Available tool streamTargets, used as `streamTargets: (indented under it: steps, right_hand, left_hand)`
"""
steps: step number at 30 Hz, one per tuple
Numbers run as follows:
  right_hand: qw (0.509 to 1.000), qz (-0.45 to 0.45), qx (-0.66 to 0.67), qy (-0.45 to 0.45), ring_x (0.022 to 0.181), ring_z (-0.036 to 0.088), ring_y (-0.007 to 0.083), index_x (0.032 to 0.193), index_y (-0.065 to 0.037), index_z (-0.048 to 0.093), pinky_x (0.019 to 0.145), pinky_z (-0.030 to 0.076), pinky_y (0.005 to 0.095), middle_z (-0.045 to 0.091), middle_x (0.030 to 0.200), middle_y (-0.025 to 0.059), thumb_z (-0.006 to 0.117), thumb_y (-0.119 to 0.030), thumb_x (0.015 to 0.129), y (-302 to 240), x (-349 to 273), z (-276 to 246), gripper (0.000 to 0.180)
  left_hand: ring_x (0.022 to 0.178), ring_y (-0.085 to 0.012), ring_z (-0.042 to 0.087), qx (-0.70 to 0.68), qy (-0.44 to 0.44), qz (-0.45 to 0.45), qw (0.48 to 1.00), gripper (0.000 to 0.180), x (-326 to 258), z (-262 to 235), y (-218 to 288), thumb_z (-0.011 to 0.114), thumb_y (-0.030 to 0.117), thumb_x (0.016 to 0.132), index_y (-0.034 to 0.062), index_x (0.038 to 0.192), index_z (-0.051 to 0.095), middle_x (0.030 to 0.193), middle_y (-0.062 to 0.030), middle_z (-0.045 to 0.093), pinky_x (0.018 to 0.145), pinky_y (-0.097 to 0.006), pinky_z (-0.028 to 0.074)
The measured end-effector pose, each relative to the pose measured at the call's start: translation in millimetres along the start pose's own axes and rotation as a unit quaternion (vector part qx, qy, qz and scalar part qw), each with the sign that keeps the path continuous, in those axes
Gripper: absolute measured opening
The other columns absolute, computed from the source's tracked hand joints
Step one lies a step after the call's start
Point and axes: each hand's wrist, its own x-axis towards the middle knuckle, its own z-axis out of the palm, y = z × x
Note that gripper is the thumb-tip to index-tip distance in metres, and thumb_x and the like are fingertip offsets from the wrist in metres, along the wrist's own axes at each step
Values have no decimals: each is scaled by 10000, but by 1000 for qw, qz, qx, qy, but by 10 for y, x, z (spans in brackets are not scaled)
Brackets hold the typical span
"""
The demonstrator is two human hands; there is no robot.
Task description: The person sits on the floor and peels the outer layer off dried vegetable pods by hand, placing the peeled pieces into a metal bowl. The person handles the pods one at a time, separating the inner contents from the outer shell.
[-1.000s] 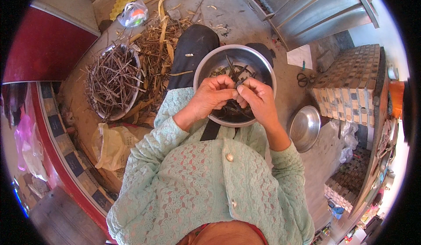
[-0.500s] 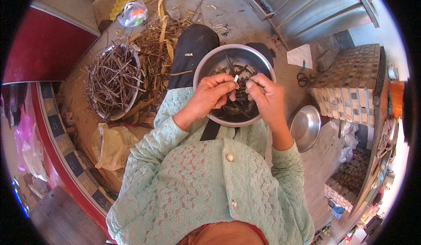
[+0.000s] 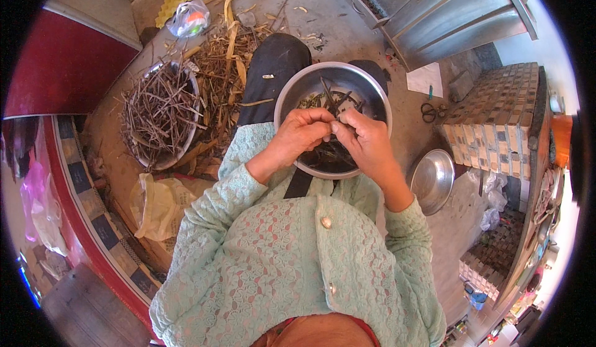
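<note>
A round metal bowl [image 3: 287, 92] rests on my lap, with dark, thin pods or stalks [image 3: 329, 92] and small pale bits inside it. Over the bowl my left hand [image 3: 304, 133] is closed in a pinch. My right hand [image 3: 362, 135] is pinched too, its fingertips meeting those of the left. Whatever lies between the fingertips is too small and covered to make out. A small pale piece [image 3: 267, 76] lies on my dark trouser leg.
On the left a basin heaped with dry twigs [image 3: 162, 111] stands beside loose stalks and husks [image 3: 233, 67]. A yellowish sack [image 3: 158, 207] lies nearer. To the right are an empty metal basin [image 3: 433, 182], scissors [image 3: 428, 112] and a brick-tiled block [image 3: 490, 120].
My right hand has moved left so that its fingertips meet the left hand's. The small white piece at my left fingertips no longer shows.
</note>
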Motion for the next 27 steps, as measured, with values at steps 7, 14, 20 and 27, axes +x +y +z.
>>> streamTargets:
  steps: [7, 14, 20, 27]
  right_hand:
    - [999, -22, 1, 32, 537, 581, 234, 788, -21, 521, 502, 445, 322, 547, 650, 135, 640, -79, 817, 59, -18, 122, 135]
    - [955, 141, 246, 85, 576, 552, 76, 837, -4, 570, 513, 444, 225, 590, 680, 36, 570, -116, 895, 105, -7, 15, 126]
    - [939, 149, 298, 79, 566, 531, 79, 855, -8, 576, 519, 432, 206, 594, 704, 42, 549, -142, 913, 149, -4, -33, 149]
    - [961, 56, 271, -27, 653, 615, 116, 952, 17, 598, 591, 499, 247, 657, 841, 89, 544, -136, 911, -466, 387, -18, 167]
  left_hand:
    - [498, -15, 368, 3, 0, -14, 1000, 96, 37, -72, -29, 520, 77, 756, 50, 790, 605, 615, 48, 493, 435, -178, 238]
    - [497, -19, 367, -42, 13, 14, 999, 125, 3, -40, -3, 498, 30, 776, 26, 838, 606, 684, 25, 521, 432, -180, 253]
    - [478, -38, 361, -93, -36, 32, 994, 106, 9, -55, -30, 548, 110, 900, 26, 953, 584, 821, -34, 597, 422, -193, 262]
    - [550, -39, 444, -73, -32, 39, 996, 194, 100, -170, -195, 554, 238, 937, 56, 999, 575, 828, -17, 603, 439, -196, 318]
